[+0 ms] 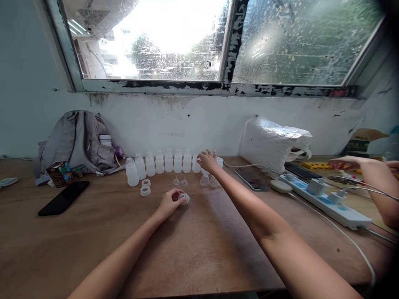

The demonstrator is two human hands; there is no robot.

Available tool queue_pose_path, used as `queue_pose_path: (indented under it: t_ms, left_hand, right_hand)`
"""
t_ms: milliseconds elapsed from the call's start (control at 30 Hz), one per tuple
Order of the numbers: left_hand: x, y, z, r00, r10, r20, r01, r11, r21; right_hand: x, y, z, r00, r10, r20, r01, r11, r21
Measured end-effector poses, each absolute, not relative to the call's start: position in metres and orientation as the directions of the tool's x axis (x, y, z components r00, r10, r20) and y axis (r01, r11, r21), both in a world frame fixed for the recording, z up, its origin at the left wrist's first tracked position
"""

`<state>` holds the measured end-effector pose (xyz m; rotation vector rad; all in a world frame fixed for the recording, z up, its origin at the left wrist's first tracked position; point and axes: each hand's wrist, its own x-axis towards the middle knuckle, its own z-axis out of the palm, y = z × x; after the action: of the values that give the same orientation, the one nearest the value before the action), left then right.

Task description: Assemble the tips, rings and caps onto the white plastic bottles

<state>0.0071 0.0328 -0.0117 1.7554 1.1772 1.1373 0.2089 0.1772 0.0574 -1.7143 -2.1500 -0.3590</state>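
My left hand (pixel 171 203) rests low over the table, thumb and fingers pinched on a clear bottle nipple set in a ring (pixel 184 198). Stretched out to the far right end of a row of frosted baby bottles (pixel 168 162), my right hand (pixel 208 161) has its fingers spread over an uncapped bottle (pixel 196 165); contact is hard to judge. Two loose nipples (pixel 176 181) stand between the hands and the row. Two white collar rings (pixel 145 190) lie to the left. Two clear domed caps (pixel 204 180) stand below my right hand.
A grey backpack (pixel 75 141), a small box (pixel 60 174) and a black phone (pixel 64 198) are at left. At right are a white bag (pixel 271 141), another phone (pixel 248 179), a round white puck (pixel 281 186) and a power strip (pixel 327 203) with cables. Another person's hand (pixel 348 162) is at far right.
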Motion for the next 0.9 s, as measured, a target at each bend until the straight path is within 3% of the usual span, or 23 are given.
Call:
queue_pose_path:
  t_ms: [200,267,400,567,667,800,900]
  left_hand:
    - [0.008,0.036,-0.013,0.101,0.972,0.211,0.040,-0.216,0.976]
    - [0.007,0.037,-0.013,0.074,0.981,0.178,-0.035,-0.176,0.984]
    - [0.007,0.040,-0.014,0.039,0.993,0.112,-0.128,-0.106,0.986]
    - [0.007,0.041,-0.013,-0.009,0.999,0.036,-0.216,-0.037,0.976]
    - [0.007,0.038,-0.010,-0.009,0.999,0.031,-0.221,-0.033,0.975]
    - [0.007,0.033,-0.005,-0.008,1.000,0.012,-0.234,-0.013,0.972]
    - [0.006,0.032,-0.003,-0.032,0.999,-0.004,-0.248,-0.004,0.969]
  right_hand:
    - [0.193,0.150,0.066,-0.285,0.824,0.490,0.940,0.341,-0.027]
    - [0.190,0.133,0.070,-0.254,0.777,0.576,0.927,0.365,-0.083]
    - [0.188,0.089,0.067,-0.215,0.609,0.763,0.777,0.580,-0.244]
    - [0.187,0.044,0.041,-0.334,0.589,0.736,0.644,0.713,-0.279]
    - [0.184,0.035,0.021,-0.343,0.617,0.708,0.574,0.735,-0.361]
    - [0.179,0.036,-0.004,-0.392,0.694,0.604,0.470,0.716,-0.517]
    - [0.177,0.037,-0.013,-0.358,0.745,0.563,0.522,0.659,-0.541]
